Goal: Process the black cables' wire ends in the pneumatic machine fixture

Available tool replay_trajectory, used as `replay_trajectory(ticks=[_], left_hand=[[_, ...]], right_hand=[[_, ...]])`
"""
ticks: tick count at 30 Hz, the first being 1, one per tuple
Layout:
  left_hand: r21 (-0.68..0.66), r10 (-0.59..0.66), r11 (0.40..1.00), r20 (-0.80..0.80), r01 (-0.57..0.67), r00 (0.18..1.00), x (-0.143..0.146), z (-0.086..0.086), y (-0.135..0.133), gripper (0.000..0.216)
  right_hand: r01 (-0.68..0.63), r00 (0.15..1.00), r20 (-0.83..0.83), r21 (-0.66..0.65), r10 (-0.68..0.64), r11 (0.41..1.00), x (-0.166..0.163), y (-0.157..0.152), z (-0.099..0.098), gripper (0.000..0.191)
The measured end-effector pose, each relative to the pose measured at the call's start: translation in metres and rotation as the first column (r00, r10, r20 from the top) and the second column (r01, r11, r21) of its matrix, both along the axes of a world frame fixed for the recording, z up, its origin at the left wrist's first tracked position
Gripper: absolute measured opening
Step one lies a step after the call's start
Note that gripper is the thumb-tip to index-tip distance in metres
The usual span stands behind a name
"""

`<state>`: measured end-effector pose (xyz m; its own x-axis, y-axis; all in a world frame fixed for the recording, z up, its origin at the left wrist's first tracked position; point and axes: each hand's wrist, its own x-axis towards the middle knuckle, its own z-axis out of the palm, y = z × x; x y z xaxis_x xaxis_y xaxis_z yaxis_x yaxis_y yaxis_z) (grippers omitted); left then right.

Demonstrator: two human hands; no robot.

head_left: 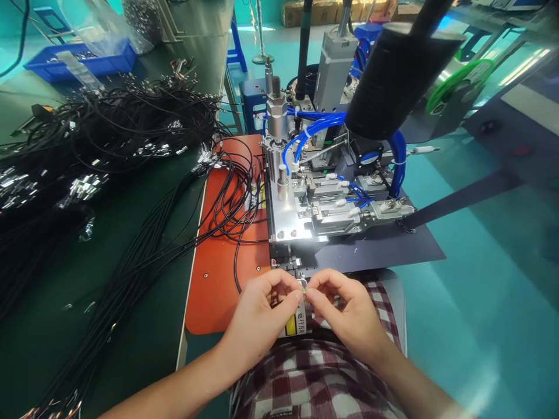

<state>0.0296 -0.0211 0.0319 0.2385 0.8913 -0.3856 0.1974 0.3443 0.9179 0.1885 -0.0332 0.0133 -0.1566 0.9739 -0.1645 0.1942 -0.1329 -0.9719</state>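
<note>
My left hand [266, 308] and my right hand [347, 305] meet in front of the machine, thumb and forefinger of each pinched together. Between the fingertips are thin pale wires [304, 284], partly hidden and too small to make out fully. One black cable [236, 267] runs down over the orange plate [218, 302] toward my left hand. More black cables [231, 203] lie in loose loops on that plate, beside the machine. Just beyond my fingers stands the metal press machine [297, 215] with its lit front block.
A large heap of black cables [131, 128] covers much of the dark green table [144, 326] on the left. Behind it is a blue tray [82, 67]. Blue air hoses [323, 123] and a black cylinder [384, 81] rise over the machine. A green reel [458, 84] is at right.
</note>
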Motion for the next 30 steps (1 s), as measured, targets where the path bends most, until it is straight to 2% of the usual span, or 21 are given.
replay_trajectory(ticks=[2, 4, 7, 9, 12, 14, 17, 20, 25, 30], left_hand=[[0.019, -0.023, 1.000, 0.015, 0.023, 1.000, -0.001, -0.001, 0.001, 0.014], [0.072, -0.036, 0.997, 0.016, 0.035, 0.999, -0.002, -0.003, 0.000, 0.013], [0.245, -0.022, 0.969, -0.031, 0.029, 0.999, -0.004, -0.008, -0.003, 0.010], [0.400, -0.029, 0.915, -0.074, 0.057, 0.997, -0.006, -0.011, -0.005, 0.010], [0.573, -0.136, 0.794, -0.160, 0.204, 0.978, -0.009, -0.016, -0.004, 0.018], [0.591, -0.183, 0.751, -0.242, 0.295, 0.953, -0.011, -0.018, -0.001, 0.020], [0.559, -0.129, 0.766, -0.351, 0.318, 0.928, -0.012, -0.020, 0.007, 0.017], [0.555, -0.095, 0.754, -0.436, 0.351, 0.895, -0.014, -0.024, 0.013, 0.021], [0.544, -0.099, 0.674, -0.604, 0.499, 0.791, -0.016, -0.034, 0.019, 0.025], [0.617, -0.037, 0.590, -0.623, 0.521, 0.781, -0.016, -0.036, 0.023, 0.024]], right_hand=[[-0.018, 0.999, -0.038, -0.014, 0.018, 1.000, 0.000, 0.001, 0.001, 0.015], [-0.026, 0.992, -0.127, -0.089, 0.014, 0.996, 0.001, 0.002, 0.001, 0.017], [-0.041, 0.958, -0.285, -0.205, -0.019, 0.978, 0.001, 0.006, -0.004, 0.020], [-0.081, 0.920, -0.391, -0.253, -0.026, 0.964, 0.001, 0.007, -0.010, 0.022], [-0.113, 0.883, -0.467, -0.303, -0.044, 0.946, 0.001, 0.009, -0.016, 0.022], [-0.072, 0.901, -0.428, -0.310, -0.072, 0.948, 0.001, 0.011, -0.016, 0.021], [0.002, 0.941, -0.327, -0.267, -0.092, 0.964, 0.002, 0.018, -0.016, 0.020], [0.000, 0.957, -0.283, -0.221, -0.064, 0.975, 0.004, 0.029, -0.020, 0.019], [-0.052, 0.961, -0.277, -0.186, -0.002, 0.981, 0.007, 0.041, -0.033, 0.020], [-0.059, 0.968, -0.252, -0.196, 0.008, 0.979, 0.007, 0.044, -0.033, 0.021]])
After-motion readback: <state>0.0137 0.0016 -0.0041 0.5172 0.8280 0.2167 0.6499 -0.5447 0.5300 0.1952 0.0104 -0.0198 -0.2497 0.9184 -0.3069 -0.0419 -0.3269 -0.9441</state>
